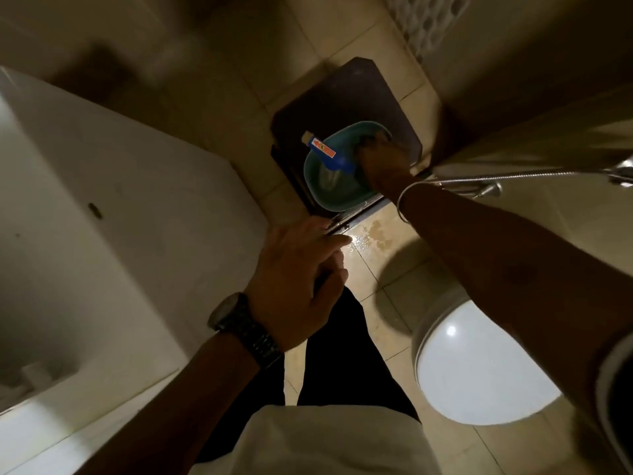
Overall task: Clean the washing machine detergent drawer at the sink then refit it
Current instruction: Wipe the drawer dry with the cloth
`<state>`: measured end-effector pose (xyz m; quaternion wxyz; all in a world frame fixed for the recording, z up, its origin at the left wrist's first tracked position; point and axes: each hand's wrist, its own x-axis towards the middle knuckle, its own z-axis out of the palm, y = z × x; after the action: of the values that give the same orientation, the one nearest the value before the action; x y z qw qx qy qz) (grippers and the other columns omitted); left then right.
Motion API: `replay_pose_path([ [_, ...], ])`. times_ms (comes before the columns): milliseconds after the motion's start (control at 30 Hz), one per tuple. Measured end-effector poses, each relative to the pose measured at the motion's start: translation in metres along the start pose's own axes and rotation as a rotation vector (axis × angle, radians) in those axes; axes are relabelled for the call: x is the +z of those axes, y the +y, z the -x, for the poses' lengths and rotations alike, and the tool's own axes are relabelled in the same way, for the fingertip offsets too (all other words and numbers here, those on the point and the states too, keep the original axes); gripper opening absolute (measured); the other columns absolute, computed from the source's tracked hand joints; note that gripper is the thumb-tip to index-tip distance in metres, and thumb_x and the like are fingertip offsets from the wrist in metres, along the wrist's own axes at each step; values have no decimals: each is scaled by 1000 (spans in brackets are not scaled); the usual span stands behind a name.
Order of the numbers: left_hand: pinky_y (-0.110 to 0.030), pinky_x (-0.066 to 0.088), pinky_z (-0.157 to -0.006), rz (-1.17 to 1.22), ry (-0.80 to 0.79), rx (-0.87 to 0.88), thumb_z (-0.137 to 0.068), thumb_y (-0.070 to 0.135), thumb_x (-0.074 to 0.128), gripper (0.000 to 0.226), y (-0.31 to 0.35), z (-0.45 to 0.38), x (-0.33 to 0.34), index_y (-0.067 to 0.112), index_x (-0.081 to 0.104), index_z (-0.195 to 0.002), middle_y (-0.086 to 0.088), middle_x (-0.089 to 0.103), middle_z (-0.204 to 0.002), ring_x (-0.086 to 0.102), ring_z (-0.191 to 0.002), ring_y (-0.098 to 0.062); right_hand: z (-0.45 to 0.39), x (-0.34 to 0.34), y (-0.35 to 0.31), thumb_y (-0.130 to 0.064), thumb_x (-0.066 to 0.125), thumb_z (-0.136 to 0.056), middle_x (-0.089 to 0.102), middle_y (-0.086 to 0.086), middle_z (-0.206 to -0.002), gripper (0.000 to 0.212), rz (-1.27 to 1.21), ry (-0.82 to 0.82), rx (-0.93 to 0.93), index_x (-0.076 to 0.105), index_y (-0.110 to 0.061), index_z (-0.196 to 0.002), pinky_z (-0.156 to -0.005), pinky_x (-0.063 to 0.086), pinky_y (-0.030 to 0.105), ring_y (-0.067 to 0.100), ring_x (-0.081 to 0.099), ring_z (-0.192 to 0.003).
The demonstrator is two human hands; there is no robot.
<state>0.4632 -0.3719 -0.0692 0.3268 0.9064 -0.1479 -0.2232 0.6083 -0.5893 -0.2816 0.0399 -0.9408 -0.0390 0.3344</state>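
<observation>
A teal basin (318, 197) sits on a dark stool (346, 94) on the tiled floor. A blue bottle (325, 153) with an orange label lies across the basin's near-left rim. My right hand (382, 157) reaches down into the right side of the basin, fingers at its far rim; whether it grips anything is hidden. My left hand (294, 279), with a watch on the wrist, hovers open above the floor, fingers spread, holding nothing. A pale shape (327, 180) lies inside the basin; I cannot tell what it is. The white washing machine (120, 207) stands at the left.
A closed white toilet lid (479, 368) is at the lower right. A metal spray hose (513, 174) runs along the right wall. A wet patch (373, 236) shines on the floor tiles just before the stool. My dark trouser leg (339, 354) is below.
</observation>
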Motion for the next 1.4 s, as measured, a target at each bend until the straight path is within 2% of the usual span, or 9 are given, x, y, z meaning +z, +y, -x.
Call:
replay_pose_path([
  [200,-16,27,-95,10,-80,-102,-93,42,60,43,-9,5,8,30,68,-133,1,52,-149,44,-129,-24,-23,21,-10,-22,59,-102,55,19,-142,40,183,-42,-34,57,-6,-139,-105,45,55,38,42,-140],
  [367,-12,26,-94,26,-84,-122,-93,44,56,44,-9,7,8,29,68,-133,1,53,-148,44,-128,-21,-28,14,-7,-29,70,-96,55,20,-140,51,206,-21,-49,55,-4,-138,-102,47,51,39,47,-136],
  [500,-10,27,-92,60,-61,-131,-94,44,59,42,-3,7,1,30,68,-133,5,52,-148,38,-128,-14,-24,-6,-2,-33,75,-92,62,20,-133,45,66,53,-56,64,-5,-126,-100,50,49,38,56,-128],
  [667,-5,29,-91,93,-32,-135,-94,45,58,41,6,16,-10,30,70,-130,9,53,-144,42,-126,-13,-9,-28,2,-20,66,-99,60,21,-136,39,-122,47,-9,60,-2,-133,-107,47,46,38,57,-129],
  [933,-6,31,-94,131,22,-142,-96,47,49,41,33,51,-34,29,73,-125,13,58,-134,44,-122,-7,46,-76,13,-30,78,-87,74,21,-99,32,-379,166,145,76,-1,-100,-81,56,39,38,72,-95],
  [1033,-9,34,-94,147,78,-152,-97,47,49,38,42,70,-42,32,72,-122,17,59,-132,44,-121,-3,77,-101,13,-37,79,-87,76,11,-91,29,-600,242,234,78,-9,-96,-79,57,35,27,73,-87],
  [1167,-24,50,-87,201,221,-106,-99,38,57,20,53,92,-64,35,71,-113,25,59,-123,48,-118,8,132,-151,1,-26,79,-90,79,7,-91,17,-1144,354,263,79,-11,-96,-85,62,39,25,76,-89],
  [1300,-26,55,-81,258,323,-129,-97,48,56,22,50,117,-94,44,70,-114,32,61,-123,59,-113,5,198,-205,-36,-13,67,-98,79,8,-95,6,-1576,314,124,73,-11,-97,-92,60,44,25,74,-91],
  [1400,-22,57,-77,359,406,-136,-94,54,56,27,50,138,-127,46,72,-114,27,66,-121,67,-109,-2,246,-241,-79,-6,61,-100,76,20,-108,18,-1796,242,-93,63,1,-116,-86,63,45,33,73,-95],
])
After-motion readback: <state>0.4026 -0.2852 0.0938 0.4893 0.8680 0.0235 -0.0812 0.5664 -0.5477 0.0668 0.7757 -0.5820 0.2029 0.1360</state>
